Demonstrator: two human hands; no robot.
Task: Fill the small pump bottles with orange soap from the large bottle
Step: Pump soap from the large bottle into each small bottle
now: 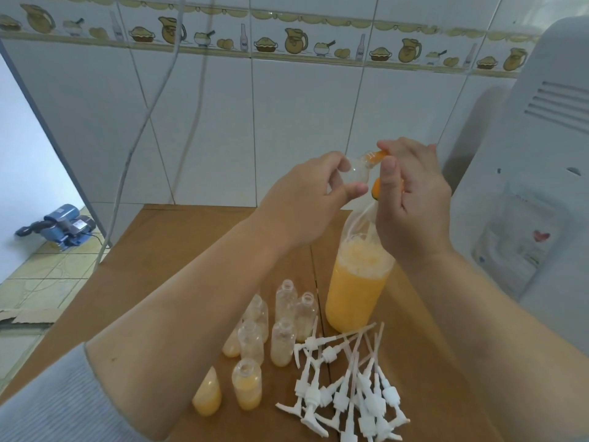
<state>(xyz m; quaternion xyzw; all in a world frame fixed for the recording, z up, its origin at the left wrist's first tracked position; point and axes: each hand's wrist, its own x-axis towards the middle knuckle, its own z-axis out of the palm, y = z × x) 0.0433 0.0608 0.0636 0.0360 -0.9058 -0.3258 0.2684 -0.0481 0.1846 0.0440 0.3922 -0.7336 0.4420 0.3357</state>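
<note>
Orange soap half-fills the large bottle [355, 291], upright at frame centre on the tabletop [178, 250]. My left hand [306, 193] grips a small bottle [360, 169] above it; my right hand [411, 199] pinches an orange piece [377, 154] at its mouth.

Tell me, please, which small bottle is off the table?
The small bottle pinched in the left hand, held up by the large bottle's spout; the others stand on the table.
</note>
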